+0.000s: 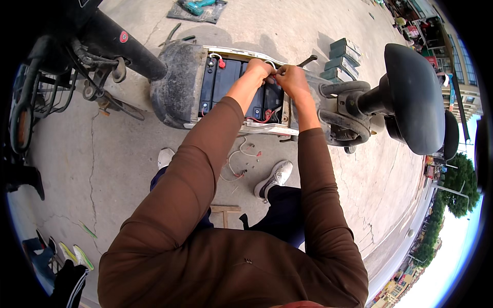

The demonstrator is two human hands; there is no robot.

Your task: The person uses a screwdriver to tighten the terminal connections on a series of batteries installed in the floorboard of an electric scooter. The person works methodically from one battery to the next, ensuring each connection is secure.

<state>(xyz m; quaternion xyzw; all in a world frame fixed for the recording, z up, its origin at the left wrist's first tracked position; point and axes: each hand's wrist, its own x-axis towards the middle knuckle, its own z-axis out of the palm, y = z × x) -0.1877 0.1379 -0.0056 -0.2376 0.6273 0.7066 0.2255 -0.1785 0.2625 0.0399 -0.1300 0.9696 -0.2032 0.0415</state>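
Observation:
My left hand and my right hand meet over the far right part of an open battery bay in a scooter's footboard. The fingers of both are pinched together at a short white cable that loops up between them. A bit of red shows at the fingertips, and the cable's end is hidden there. Beneath the hands lie black batteries in a row. At the bay's far left, a red terminal cover sits on another white cable. Red wires run along the near right side.
The scooter's black seat juts out at right, its dark front column at left. Several grey-green battery blocks stand beyond it. A teal power tool lies on a mat. Loose cables lie between my shoes. Other people's feet show at lower left.

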